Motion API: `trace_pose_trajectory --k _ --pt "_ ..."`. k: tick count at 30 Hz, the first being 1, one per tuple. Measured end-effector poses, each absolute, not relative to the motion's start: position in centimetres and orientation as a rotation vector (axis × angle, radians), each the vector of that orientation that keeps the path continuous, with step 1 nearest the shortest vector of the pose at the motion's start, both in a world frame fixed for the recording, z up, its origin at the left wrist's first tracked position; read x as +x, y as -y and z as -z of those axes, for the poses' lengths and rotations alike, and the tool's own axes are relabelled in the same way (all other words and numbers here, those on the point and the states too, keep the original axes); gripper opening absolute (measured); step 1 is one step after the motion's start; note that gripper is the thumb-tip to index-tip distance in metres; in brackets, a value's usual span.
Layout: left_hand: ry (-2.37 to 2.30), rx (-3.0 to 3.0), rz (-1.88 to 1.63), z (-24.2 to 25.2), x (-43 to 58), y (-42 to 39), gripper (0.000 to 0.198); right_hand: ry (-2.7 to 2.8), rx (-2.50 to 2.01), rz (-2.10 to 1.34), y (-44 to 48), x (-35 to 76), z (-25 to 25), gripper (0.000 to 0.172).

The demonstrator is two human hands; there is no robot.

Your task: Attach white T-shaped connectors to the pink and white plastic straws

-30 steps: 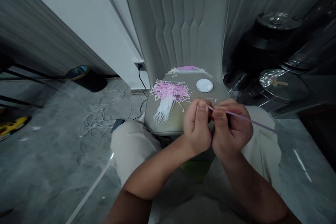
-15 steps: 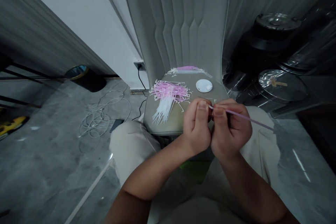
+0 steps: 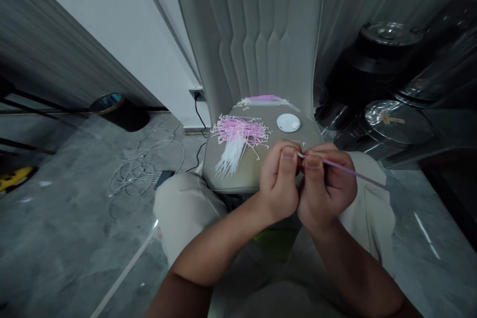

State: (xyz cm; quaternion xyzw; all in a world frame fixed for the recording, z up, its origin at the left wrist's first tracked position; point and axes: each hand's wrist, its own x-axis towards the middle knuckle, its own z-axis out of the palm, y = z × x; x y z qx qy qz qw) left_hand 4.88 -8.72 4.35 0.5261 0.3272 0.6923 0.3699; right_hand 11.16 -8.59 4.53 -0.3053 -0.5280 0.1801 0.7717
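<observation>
My left hand (image 3: 281, 179) is closed, thumb on top, pinching a small white end piece (image 3: 300, 155) whose far part is hidden by the fingers. Right beside it my right hand (image 3: 326, 184) is closed around a thin pink stick (image 3: 357, 174), which juts out to the right over my knee. The white piece meets the stick between the two thumbs. Beyond my hands, a heap of pink sticks with bent white ends (image 3: 246, 126) lies on the chair seat (image 3: 253, 166). A bundle of thin white sticks (image 3: 231, 156) spreads from its near side.
A round white lid-like disc (image 3: 288, 122) and another row of pink and white sticks (image 3: 266, 98) lie farther back on the seat. Coiled cable (image 3: 137, 166) and a dark bin (image 3: 122, 112) are at left. Dark containers with clear lids (image 3: 391, 35) stand at right.
The view has shifted very slightly. Both hands keep their grip at almost the same place, and slightly more of the white piece shows between the thumbs.
</observation>
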Motion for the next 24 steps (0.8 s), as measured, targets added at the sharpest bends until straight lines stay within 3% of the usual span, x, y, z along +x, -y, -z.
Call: trace_pose_trajectory --k 24 --pt "-0.858 1.361 -1.773 -5.16 4.45 7.90 0.030 0.956 -0.649 -0.599 8.04 11.45 -4.63 0.005"
